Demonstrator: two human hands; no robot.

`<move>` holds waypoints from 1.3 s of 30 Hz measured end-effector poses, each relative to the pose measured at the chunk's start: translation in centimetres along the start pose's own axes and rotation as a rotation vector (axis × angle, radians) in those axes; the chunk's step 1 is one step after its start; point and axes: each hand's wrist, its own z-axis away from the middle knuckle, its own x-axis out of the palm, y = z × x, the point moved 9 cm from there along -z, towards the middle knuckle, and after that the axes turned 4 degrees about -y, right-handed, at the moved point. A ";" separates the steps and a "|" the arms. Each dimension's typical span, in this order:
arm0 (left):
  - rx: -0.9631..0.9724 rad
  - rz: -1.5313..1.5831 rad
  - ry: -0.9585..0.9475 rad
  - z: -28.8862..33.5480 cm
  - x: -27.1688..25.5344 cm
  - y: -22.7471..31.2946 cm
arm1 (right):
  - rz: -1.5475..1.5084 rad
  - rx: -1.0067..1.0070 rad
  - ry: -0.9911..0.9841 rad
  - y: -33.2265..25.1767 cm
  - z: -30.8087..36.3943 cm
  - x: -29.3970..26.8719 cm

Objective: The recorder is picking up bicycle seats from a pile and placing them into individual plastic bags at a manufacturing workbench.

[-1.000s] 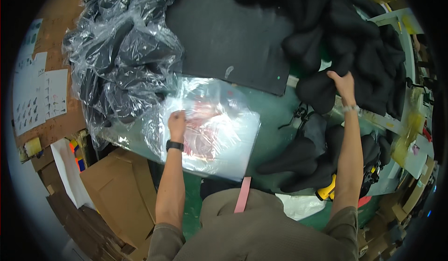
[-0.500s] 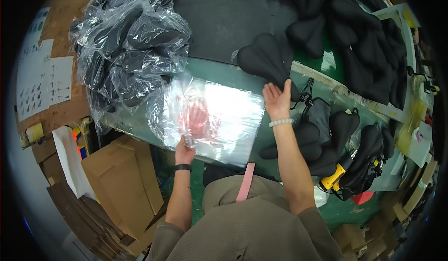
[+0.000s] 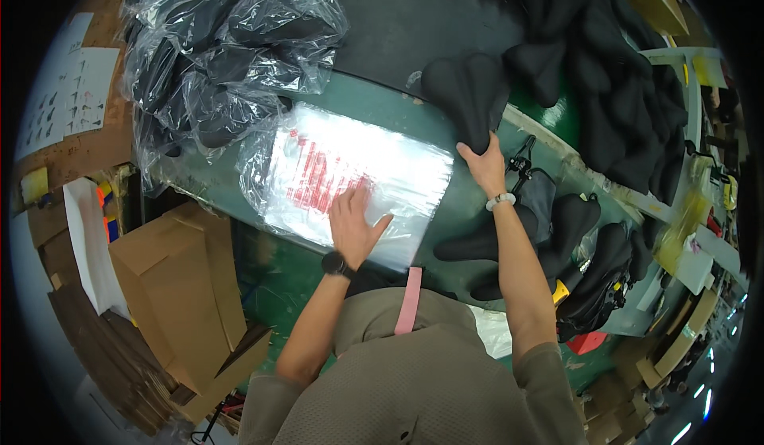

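My left hand [image 3: 356,220] rests flat, fingers spread, on a stack of clear plastic bags [image 3: 390,162] with red print, which lies on the green table. My right hand [image 3: 484,170] grips the narrow nose of a black bike saddle [image 3: 465,91], thumb on one side and fingers on the other. The saddle's wide end points away from me, beside the bags. Beyond my left hand is a pile of black saddles wrapped in clear plastic [image 3: 231,55].
More bare black saddles [image 3: 629,103] are heaped at the far right. Others [image 3: 573,222] lie right of my forearm, near a yellow tool [image 3: 561,292]. Cardboard boxes [image 3: 179,286] stand at the lower left. A dark mat [image 3: 414,27] covers the table's far part.
My left hand has let go of the bag edge and moved right, flat onto the stack. The upper bag now lies smoother. My right hand has closed on the saddle's nose.
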 end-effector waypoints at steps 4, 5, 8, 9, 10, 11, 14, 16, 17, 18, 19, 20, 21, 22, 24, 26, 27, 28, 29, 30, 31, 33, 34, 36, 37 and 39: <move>0.000 -0.070 -0.347 0.0 6.6 -1.5 | -0.070 0.034 -0.185 1.1 0.1 1.6; 0.056 -0.019 -0.259 0.6 7.3 -0.4 | -0.213 0.032 -0.181 1.2 0.2 1.4; 0.120 0.026 -0.416 1.8 11.3 0.8 | -0.494 0.058 -0.196 0.0 1.6 0.6; 0.076 0.028 -0.392 1.8 11.3 0.6 | -0.636 0.076 -0.214 -0.6 2.3 0.5; 0.080 0.029 -0.393 1.5 11.4 0.5 | -0.635 0.076 -0.210 -0.2 2.5 0.1; 0.089 0.137 -0.383 1.2 11.2 0.3 | -0.682 0.074 -0.246 0.1 3.0 -0.2; -0.004 0.324 -0.474 0.7 10.6 -0.8 | -0.847 0.135 -0.349 0.3 7.2 -0.5; -0.050 0.437 -0.565 0.9 11.1 -1.2 | -0.996 0.167 -0.404 -0.8 11.8 -1.3; -0.071 0.438 -0.611 0.8 11.2 -1.2 | -0.944 0.131 -0.361 -1.9 14.0 -2.0; -0.073 0.433 -0.610 0.8 11.4 -1.4 | -0.872 0.126 -0.355 -2.7 16.0 -2.3; -0.051 0.453 -0.602 0.8 11.6 -1.4 | -0.767 0.118 -0.377 -2.4 17.6 -2.3; -0.025 0.473 -0.597 0.6 11.7 -1.0 | -0.663 0.112 -0.393 -1.9 18.9 -2.3; -0.018 0.469 -0.602 0.6 11.8 -0.9 | -0.496 -0.081 -0.303 -2.1 19.6 -2.7; -0.132 0.507 -0.671 0.7 12.5 -1.2 | -0.322 -0.267 -0.206 -2.8 20.7 -2.9; -0.245 0.537 -0.732 0.9 13.2 -1.6 | 0.042 -0.428 -0.147 -3.1 22.6 -1.9; -0.585 0.803 -0.700 2.1 14.4 -4.7 | 0.251 -0.402 -0.218 -0.6 23.2 0.9; -0.616 0.812 -0.573 3.0 14.4 -9.1 | 0.236 -0.436 -0.238 -1.0 23.6 1.8; -0.762 1.235 -0.318 2.5 13.0 -7.8 | 0.305 -0.402 -0.192 0.5 23.9 1.1; -0.882 1.559 -0.169 1.6 11.1 -6.8 | 0.362 -0.386 -0.152 1.3 23.5 0.9; -1.000 1.874 0.014 1.3 9.3 -6.6 | 0.355 -0.384 -0.147 1.0 23.2 0.9; -0.998 1.872 0.021 1.3 8.1 -7.0 | 0.394 -0.401 -0.163 0.0 23.3 1.0; -0.741 1.932 -0.003 -0.1 5.0 -6.4 | 0.463 -0.425 -0.177 -1.1 23.9 1.5; -0.548 1.477 -0.067 -1.1 3.0 -4.7 | 0.460 -0.440 -0.175 -2.2 23.5 1.6; -0.097 0.585 -0.082 -2.3 -1.0 4.1 | 0.598 -0.445 -0.257 -4.0 24.0 2.6; 0.437 0.227 0.010 -1.3 -3.6 10.9 | 0.585 -0.453 -0.245 -4.9 23.8 2.7; 0.691 0.315 -0.429 1.7 -1.5 16.3 | 0.447 -0.474 -0.226 -2.9 22.9 3.5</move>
